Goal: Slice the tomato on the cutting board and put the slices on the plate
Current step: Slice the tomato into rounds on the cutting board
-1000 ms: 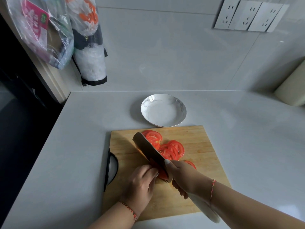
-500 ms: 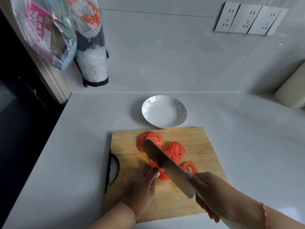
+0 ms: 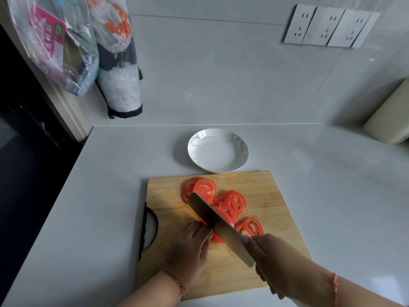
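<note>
Counter [image 3: 93,218]: pale grey, carrying everything below.
Cutting board [image 3: 274,196]: wooden, near edge of the counter, black handle on its left side.
Plate [image 3: 218,150]: white, marbled, just behind the board's far edge (nothing on it).
Knife [image 3: 218,227]: broad blade angled across the board, tip toward the far left.
Right hand [image 3: 278,260]: wrapped around the knife's handle, forefinger on the blade's spine.
Left hand [image 3: 190,249]: fingers curled down, pinning the last tomato piece [image 3: 217,238] against the blade.
Tomato slices [image 3: 230,203]: fanned on the board beyond the blade, overlapping; one [image 3: 250,227] lies apart to the right.
</note>
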Demonstrator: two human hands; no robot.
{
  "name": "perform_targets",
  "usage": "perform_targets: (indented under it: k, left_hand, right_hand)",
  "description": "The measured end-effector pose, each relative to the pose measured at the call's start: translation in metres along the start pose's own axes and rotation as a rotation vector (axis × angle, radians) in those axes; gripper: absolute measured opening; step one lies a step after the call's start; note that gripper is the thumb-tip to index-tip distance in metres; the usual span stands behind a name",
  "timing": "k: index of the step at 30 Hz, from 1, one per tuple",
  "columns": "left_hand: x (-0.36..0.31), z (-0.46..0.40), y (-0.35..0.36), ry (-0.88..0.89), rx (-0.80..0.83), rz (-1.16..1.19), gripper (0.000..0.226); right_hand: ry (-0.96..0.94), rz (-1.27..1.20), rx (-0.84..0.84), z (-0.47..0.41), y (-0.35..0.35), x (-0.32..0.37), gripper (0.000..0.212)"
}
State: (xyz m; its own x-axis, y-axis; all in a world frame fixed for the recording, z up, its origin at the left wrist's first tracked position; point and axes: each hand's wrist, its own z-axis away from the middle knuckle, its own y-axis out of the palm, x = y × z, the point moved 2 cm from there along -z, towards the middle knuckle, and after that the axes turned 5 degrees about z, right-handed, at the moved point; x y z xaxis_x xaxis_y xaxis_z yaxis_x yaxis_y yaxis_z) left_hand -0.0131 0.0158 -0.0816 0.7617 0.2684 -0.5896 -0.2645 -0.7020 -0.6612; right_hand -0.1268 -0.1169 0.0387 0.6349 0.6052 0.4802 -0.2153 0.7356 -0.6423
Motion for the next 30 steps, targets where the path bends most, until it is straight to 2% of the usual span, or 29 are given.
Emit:
perform_targets:
  k: [7,10,14,18,21,27,30]
  left_hand:
    - [-0.003,-0.001,0.000,0.002,0.001,-0.038,0.013]
    - [-0.003,-0.001,0.001,-0.018,0.006,-0.002,0.008]
    - [0.000,0.001,0.003,-0.038,-0.005,0.038,0.014]
    - [-0.002,0.001,0.003,-0.044,0.041,0.024,0.019]
    - [-0.003,0.000,0.001,-0.038,0.039,-0.007,0.007]
    - [0.003,0.002,0.005,-0.065,0.029,0.040,0.012]
    - [0.002,0.002,0.004,-0.063,0.033,0.043,0.009]
  right_hand:
    - [-0.067,0.021,-0.056,-0.017,0.001,0.016,0.057]
    - [-0.029,-0.034,-0.018,-0.010,0.001,0.007,0.061]
    - [0.052,-0.060,0.037,0.001,0.000,-0.003,0.059]
    - [0.012,-0.099,0.011,-0.010,0.001,0.010,0.053]
    - [-0.012,-0.106,-0.003,-0.017,0.000,0.020,0.053]
    - [0.048,-0.060,0.020,0.000,0.003,-0.004,0.059]
    - [0.013,-0.027,-0.003,-0.007,0.003,0.003,0.060]
